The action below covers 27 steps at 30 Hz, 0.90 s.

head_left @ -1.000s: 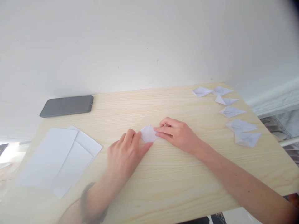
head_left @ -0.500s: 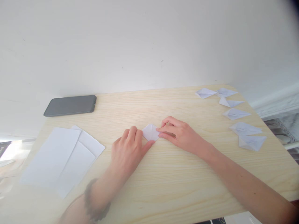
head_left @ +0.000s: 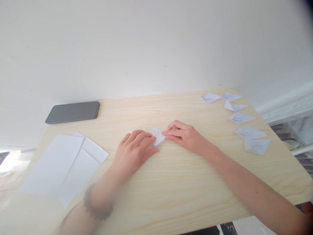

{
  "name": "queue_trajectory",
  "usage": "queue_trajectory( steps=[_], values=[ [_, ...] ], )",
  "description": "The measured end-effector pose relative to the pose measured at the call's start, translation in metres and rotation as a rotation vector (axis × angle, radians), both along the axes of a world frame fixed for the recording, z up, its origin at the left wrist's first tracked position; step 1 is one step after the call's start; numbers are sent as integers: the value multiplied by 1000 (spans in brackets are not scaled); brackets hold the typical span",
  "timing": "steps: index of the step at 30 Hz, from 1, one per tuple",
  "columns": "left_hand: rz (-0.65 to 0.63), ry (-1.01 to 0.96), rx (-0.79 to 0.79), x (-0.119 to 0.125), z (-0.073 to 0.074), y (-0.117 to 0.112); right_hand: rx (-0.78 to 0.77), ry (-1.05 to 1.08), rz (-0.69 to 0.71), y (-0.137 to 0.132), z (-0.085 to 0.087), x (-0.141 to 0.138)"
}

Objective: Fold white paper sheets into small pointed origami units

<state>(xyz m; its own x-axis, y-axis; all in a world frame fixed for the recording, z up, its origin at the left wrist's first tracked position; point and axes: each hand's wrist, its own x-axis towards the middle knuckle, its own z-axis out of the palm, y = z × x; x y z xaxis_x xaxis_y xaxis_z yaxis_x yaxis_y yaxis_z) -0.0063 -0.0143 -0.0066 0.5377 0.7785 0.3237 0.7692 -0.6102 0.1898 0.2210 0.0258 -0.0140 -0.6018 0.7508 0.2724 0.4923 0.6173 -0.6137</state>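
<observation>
A small piece of folded white paper (head_left: 157, 136) lies on the wooden table between my two hands. My left hand (head_left: 134, 148) rests at its left side, index fingertip pressing on the paper and thumb stretched along its near edge. The thumb and forefinger of my right hand (head_left: 184, 133) pinch the right corner. Part of the paper's left side is hidden beneath my left fingers. A dark beaded band (head_left: 97, 204) circles my left wrist.
Several folded white paper pieces (head_left: 241, 118) lie along the table's right side. White paper sheets (head_left: 55, 163) overlap on the left, with a dark phone (head_left: 73, 112) behind them. A pale wall (head_left: 146, 49) stands at the table's far edge.
My left fingers have shifted from beside the paper onto it, with the index finger straighter and the thumb lower. My right hand keeps its pinch. The whole view has shifted slightly.
</observation>
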Motion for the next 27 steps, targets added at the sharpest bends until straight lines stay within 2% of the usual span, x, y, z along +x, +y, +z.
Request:
queue_trajectory(
  steps=[13,22,27],
  values=[
    [0,-52,-9,3,-3,4,82,-11,11,-6,-1,-5],
    [87,-235,-132,0,-8,6,-18,56,-113,-3,-1,-11],
    [147,-242,-205,5,-7,6,-27,9,-178,-4,-1,-17]
  ],
)
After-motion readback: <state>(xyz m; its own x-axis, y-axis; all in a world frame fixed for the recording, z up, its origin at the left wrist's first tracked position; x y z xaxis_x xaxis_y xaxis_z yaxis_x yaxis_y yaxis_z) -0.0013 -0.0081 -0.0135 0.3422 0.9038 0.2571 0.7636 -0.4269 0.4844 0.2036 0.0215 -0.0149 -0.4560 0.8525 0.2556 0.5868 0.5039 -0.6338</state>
